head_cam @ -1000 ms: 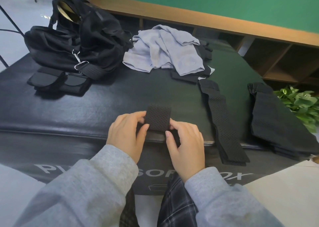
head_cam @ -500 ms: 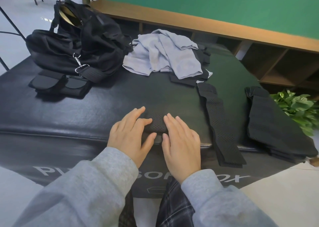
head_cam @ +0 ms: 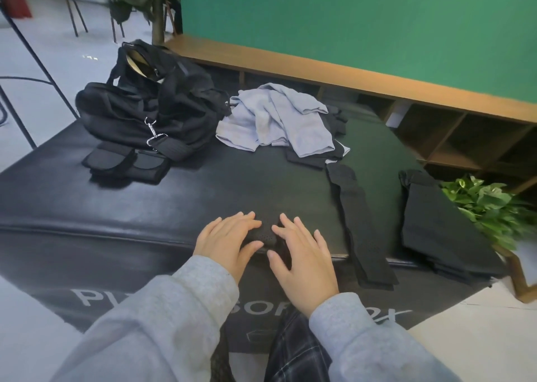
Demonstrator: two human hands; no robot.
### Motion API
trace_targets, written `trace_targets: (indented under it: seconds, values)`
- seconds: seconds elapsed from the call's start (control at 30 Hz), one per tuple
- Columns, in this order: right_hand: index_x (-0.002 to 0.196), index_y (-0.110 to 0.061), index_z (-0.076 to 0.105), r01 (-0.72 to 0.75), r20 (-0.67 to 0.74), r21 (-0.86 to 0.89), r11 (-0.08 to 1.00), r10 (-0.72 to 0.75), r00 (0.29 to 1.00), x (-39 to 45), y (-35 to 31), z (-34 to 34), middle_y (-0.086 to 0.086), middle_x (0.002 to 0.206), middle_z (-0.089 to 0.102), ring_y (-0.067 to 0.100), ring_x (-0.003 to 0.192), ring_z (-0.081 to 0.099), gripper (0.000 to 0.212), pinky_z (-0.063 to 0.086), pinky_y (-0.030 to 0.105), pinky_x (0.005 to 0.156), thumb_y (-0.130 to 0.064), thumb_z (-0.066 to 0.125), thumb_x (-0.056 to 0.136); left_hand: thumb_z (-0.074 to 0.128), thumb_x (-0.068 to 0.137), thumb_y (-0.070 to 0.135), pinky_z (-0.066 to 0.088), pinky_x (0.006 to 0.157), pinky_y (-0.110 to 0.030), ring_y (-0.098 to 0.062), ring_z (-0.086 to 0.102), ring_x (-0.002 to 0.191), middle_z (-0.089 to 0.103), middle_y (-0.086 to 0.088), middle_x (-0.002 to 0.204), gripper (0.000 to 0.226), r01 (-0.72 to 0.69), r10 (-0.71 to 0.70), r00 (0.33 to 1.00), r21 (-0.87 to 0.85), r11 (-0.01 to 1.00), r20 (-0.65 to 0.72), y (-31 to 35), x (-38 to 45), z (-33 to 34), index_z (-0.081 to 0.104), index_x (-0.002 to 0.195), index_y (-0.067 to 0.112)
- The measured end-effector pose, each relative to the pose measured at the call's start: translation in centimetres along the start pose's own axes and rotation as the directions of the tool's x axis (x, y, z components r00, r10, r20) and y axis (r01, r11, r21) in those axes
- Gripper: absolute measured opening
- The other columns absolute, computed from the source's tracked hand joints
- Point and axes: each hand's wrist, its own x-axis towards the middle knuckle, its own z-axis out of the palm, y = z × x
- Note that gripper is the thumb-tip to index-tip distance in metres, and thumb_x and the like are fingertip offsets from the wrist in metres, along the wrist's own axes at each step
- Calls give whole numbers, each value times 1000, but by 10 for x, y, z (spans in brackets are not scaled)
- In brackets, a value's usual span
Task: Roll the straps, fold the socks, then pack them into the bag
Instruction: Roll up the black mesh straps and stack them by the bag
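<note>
At the far left of the black padded counter (head_cam: 87,207) sits the black bag (head_cam: 139,114), slumped with its mouth open at the top and a metal clip (head_cam: 152,133) hanging at its front; two dark pads (head_cam: 125,160) lie just before it. Next comes a heap of grey socks (head_cam: 279,120), rumpled over some black cloth. Near the front edge, the left hand (head_cam: 226,242) lies flat with fingers straight and spread, pressing on a rolled mesh strap (head_cam: 263,236) (only a sliver of it shows between the two hands). The right hand (head_cam: 305,262) rests flat on the same roll, fingers likewise straight, thumb at its near side. Further right a long mesh strap (head_cam: 360,230) runs unrolled over the counter's front edge, and a wider stack of black straps (head_cam: 436,230) lies beside it, apart. A green plant (head_cam: 488,207) stands off the counter's right corner.
</note>
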Motion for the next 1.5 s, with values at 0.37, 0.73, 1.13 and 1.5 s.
trace_targets:
  seconds: [0.37, 0.73, 1.13, 1.5]
  values:
    - [122, -27, 48, -68, 49, 88, 994, 64, 997, -1, -40, -17, -14, 129, 49, 9, 127, 40, 27, 22, 34, 113, -37, 46, 97, 42, 98, 32, 37, 90, -23, -17, 52, 107, 57, -1, 110, 26, 206, -185, 971, -136, 969, 152, -3, -8, -32, 56, 117, 22]
    - [113, -26, 50, 3, 66, 343, 940, -27, 997, 14, -102, -20, -15, 92, 51, 13, 96, 55, 20, 44, 27, 85, -36, 49, 96, 62, 87, 16, 45, 88, -25, -10, 58, 93, 60, 10, 99, 27, 286, -259, 958, -427, 858, 121, -44, -22, -83, 46, 100, 35]
    - [92, -31, 45, 132, -62, 498, 857, -117, 991, 53, -139, 7, -5, 89, 57, 9, 74, 49, 19, 39, 15, 65, -18, 58, 91, 65, 85, 16, 54, 70, -41, -22, 56, 70, 50, 8, 96, 33, 304, -452, 884, -594, 745, -115, -81, -8, -100, 39, 89, 36]
    - [76, -36, 64, -53, -12, 759, 649, 95, 995, 104, -140, 37, -14, 76, 66, -5, 67, 58, 27, 44, 7, 63, -11, 65, 87, 70, 72, -1, 36, 91, -36, -23, 44, 109, 56, -15, 115, 28, 164, -121, 890, 61, 985, -440, -132, 8, -98, 61, 98, 3]
